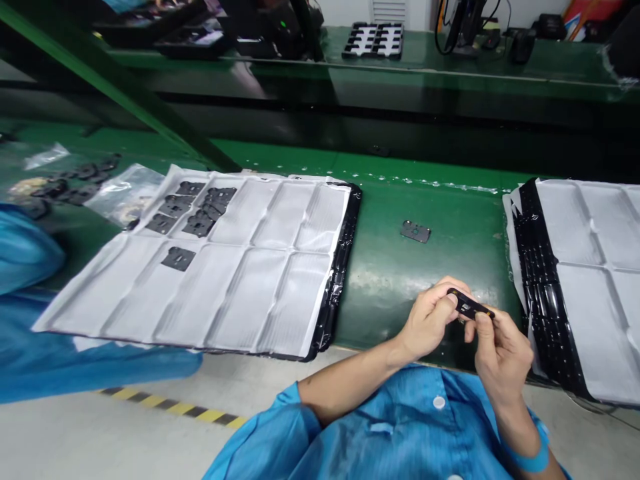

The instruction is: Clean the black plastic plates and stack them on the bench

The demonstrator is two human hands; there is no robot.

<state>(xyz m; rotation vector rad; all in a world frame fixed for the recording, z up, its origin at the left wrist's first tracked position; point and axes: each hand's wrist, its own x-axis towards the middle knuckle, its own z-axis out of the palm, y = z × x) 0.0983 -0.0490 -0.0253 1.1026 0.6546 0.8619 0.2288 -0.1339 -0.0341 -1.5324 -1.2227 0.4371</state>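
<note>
Both hands pinch a small black plate (469, 307): left hand (433, 320) grips one end, right hand (500, 350) the other. It looks thin, stiff and light, best held by its edges.

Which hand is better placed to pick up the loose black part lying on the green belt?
Left. Both hands pinch the small black piece, but the left hand is nearer the loose black part; the right hand sits farther away.

Loose plate (415, 231) on green belt (400, 280)
</note>
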